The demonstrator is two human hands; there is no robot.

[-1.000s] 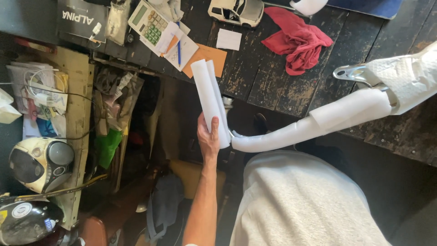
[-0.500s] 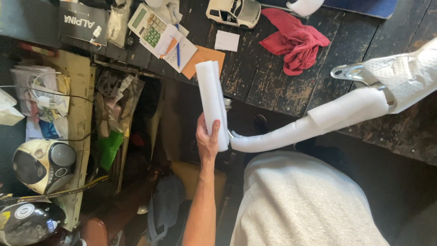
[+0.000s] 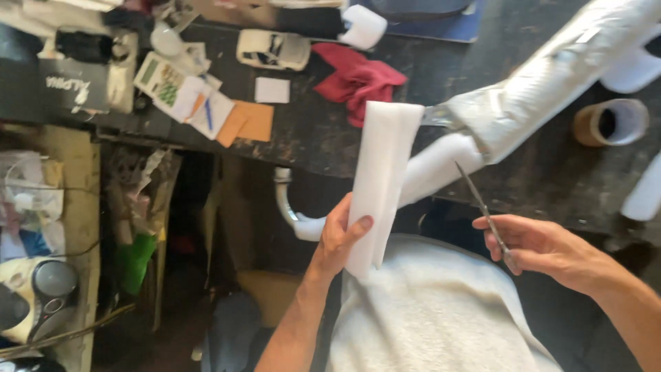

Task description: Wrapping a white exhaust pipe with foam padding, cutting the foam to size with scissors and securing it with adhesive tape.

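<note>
My left hand [image 3: 339,238] grips the lower end of a folded white foam sheet [image 3: 380,172], held upright over my lap. My right hand [image 3: 547,249] holds a pair of metal scissors [image 3: 482,210], blades closed and pointing up toward a long white pipe [image 3: 441,162]. The pipe's upper part is wrapped in silvery insulation [image 3: 551,76] and rests across the dark workbench [image 3: 310,131]; its lower end curves down behind the foam sheet.
On the bench lie a red cloth [image 3: 358,79], a white toy car [image 3: 273,49], a calculator [image 3: 160,79], paper notes, an orange card [image 3: 249,122] and a tape roll [image 3: 609,122]. Cluttered shelves stand at the left. A grey-white cloth [image 3: 434,317] covers my lap.
The view has shifted. My right hand with the scissors has come into view at the right. The foam sheet stays in my left hand, now closer to the wrapped pipe.
</note>
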